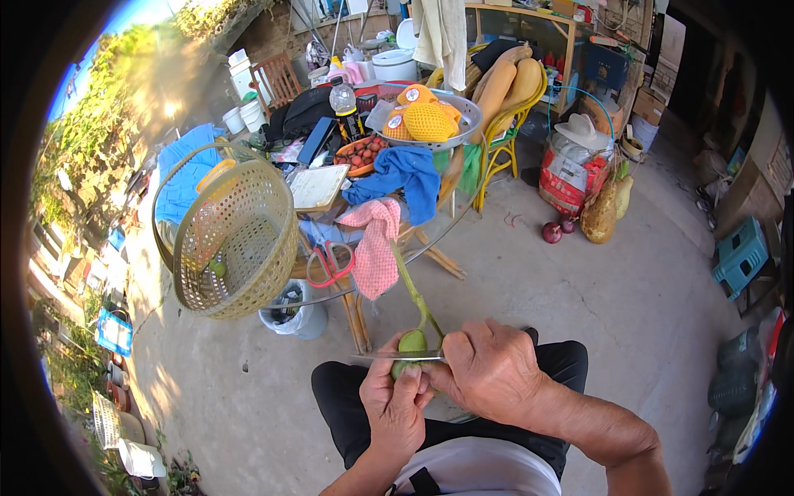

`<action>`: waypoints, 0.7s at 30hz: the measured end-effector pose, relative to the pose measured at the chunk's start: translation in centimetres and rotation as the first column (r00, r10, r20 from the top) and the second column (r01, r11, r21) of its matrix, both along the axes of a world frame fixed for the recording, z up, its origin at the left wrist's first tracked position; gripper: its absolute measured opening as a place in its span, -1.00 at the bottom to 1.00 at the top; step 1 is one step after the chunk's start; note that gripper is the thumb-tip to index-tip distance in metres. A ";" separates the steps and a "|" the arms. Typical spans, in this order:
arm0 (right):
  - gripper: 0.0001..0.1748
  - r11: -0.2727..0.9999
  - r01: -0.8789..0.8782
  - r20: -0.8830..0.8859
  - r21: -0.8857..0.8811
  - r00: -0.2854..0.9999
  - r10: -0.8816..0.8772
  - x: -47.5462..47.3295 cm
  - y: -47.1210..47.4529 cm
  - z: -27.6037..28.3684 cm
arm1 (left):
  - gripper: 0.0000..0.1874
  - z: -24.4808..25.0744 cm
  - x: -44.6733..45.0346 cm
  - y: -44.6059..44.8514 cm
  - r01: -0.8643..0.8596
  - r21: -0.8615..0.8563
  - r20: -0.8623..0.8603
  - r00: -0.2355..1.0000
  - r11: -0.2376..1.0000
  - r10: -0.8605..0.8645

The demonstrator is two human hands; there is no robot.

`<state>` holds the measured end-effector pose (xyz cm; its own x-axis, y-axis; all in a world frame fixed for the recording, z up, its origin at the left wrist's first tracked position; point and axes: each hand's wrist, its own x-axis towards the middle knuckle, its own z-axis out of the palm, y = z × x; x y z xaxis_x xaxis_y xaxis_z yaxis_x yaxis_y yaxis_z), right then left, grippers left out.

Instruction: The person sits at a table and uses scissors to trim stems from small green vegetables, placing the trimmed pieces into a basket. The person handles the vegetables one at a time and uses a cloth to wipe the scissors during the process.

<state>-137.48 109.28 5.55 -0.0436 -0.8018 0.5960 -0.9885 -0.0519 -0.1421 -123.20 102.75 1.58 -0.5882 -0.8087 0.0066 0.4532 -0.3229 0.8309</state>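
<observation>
Above my lap, my left hand (397, 397) pinches a small green fruit (412, 341) between thumb and fingers. A long green stem (406, 279) runs up from the fruit towards a pink waffle cloth (375, 248), which hangs over the edge of a glass table. My right hand (496, 372) is closed around a knife whose handle is hidden in my fist. The knife blade (397, 356) lies flat-on across the fruit, its tip pointing left. Whether it has cut in, I cannot tell. Red-handled scissors (330, 264) rest at the table edge beyond my hands.
On the table's left, a perforated plastic basket (248, 248) tilts with a green fruit inside. Behind are a blue cloth (400, 180), a notebook (318, 186), a bowl of red fruit (360, 155) and a metal colander (474, 118). A lined bin (310, 319) stands underneath. Onions (551, 232) lie right.
</observation>
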 end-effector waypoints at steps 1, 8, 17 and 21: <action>-0.58 1.000 0.000 0.023 0.024 1.000 -0.001 -0.4 0.0 0.3 | -0.57 0.1 0.0 0.0 -0.008 -0.015 -0.004 1.000 1.000 0.008; -0.57 0.997 -0.037 0.026 0.067 0.999 0.036 -0.1 -0.3 0.1 | -0.58 0.5 0.0 -0.2 -0.031 -0.046 0.021 0.999 0.998 0.032; -0.58 0.999 -0.009 0.052 0.035 0.999 0.007 -0.6 -0.4 0.7 | -0.56 0.3 0.2 -0.4 -0.054 -0.169 0.023 0.998 0.984 0.058; -0.55 0.995 -0.058 -0.043 0.087 0.997 0.062 0.1 -0.5 -0.1 | -0.59 0.1 0.1 -0.4 -0.047 -0.046 0.000 0.999 0.998 0.047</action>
<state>-137.37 108.81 5.49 0.0316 -0.8502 0.5255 -0.9895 -0.1009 -0.1037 -123.07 102.33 1.67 -0.5494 -0.8344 0.0439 0.4657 -0.2622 0.8452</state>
